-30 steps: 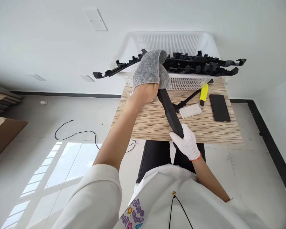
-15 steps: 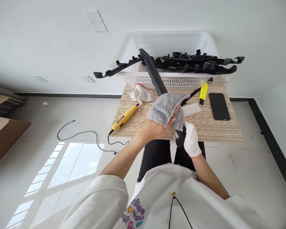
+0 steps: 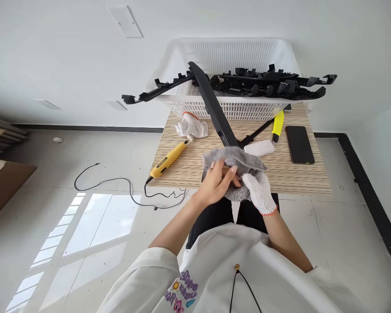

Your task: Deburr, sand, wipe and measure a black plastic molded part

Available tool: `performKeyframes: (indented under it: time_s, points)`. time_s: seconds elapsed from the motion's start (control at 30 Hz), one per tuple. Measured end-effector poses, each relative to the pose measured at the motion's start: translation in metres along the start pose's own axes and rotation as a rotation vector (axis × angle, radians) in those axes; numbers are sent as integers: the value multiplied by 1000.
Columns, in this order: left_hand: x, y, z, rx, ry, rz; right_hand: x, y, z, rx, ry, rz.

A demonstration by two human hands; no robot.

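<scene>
A long black plastic trim strip [image 3: 215, 111] slants from the white basket down toward me over the table. My bare left hand [image 3: 217, 184] presses a grey cloth [image 3: 237, 158] around the strip's near end, fingers curled on the cloth. My right hand [image 3: 259, 191], in a white knit glove, grips the same near end from the right, partly under the cloth. The strip's lower tip is hidden by cloth and hands.
A white slatted basket [image 3: 182, 102] at the table's far edge holds several black trim parts [image 3: 267, 84]. On the striped tabletop [image 3: 299, 178] lie a spare white glove [image 3: 190, 126], a yellow corded tool [image 3: 167, 161], a yellow-handled knife [image 3: 278, 124], a white case [image 3: 259, 148], a black phone [image 3: 299, 144].
My left hand slid the grey cloth down the strip from the basket end to the near end by my right hand. The glove and yellow tool came into sight.
</scene>
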State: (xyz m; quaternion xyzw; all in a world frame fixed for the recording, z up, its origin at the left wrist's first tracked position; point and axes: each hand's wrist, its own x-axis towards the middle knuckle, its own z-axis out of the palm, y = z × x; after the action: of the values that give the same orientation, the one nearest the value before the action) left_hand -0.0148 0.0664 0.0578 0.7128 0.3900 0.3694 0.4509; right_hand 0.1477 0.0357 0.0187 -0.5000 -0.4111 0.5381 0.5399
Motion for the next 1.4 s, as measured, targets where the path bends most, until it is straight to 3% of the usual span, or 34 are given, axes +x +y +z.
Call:
performKeyframes:
  time_s: [0.13,0.2,0.3,0.43,0.63,0.87,1.0,1.17,1.4]
  points:
    - [13,-11,-8,8,243,-148,0,-10,6,116,-48,118]
    - [19,-17,-12,-1,307,-171,-1,-9,5,107,-37,153]
    - [25,-18,-10,-207,202,-187,-1,-5,0,16,-72,158]
    - [27,-15,8,-444,95,-235,-1,-4,-4,-66,-86,93]
    - [19,-19,29,-482,132,-264,0,-14,-4,-224,-112,-5]
    - [24,-20,19,-396,207,-221,4,-23,-4,-297,-220,122]
    - [26,-16,13,-288,275,-247,3,-28,-6,-433,-316,95]
    - [22,-13,8,-368,281,-316,-1,-28,-4,-335,-389,126]
    - [-8,-19,10,-502,-2,-316,-6,6,-1,-36,-117,142]
